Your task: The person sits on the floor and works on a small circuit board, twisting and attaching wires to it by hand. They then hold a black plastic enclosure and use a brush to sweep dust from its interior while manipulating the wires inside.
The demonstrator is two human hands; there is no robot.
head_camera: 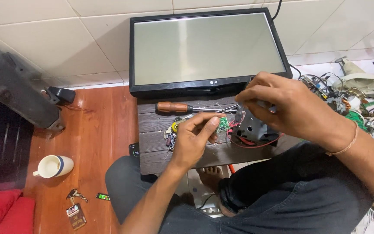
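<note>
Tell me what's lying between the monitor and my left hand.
Head view: a screwdriver with a brown handle lies on the wooden stool between monitor and left hand.

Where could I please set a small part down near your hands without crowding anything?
Bare wooden floor lies open between the white mug, the low wooden bench and the monitor. The bench is crowded around the left hand, right hand and screwdriver. The scrap pile at right is cluttered.

Blank grey rectangular screen (207, 47) (black frame) leaning against tiled wall (66, 39).
</note>
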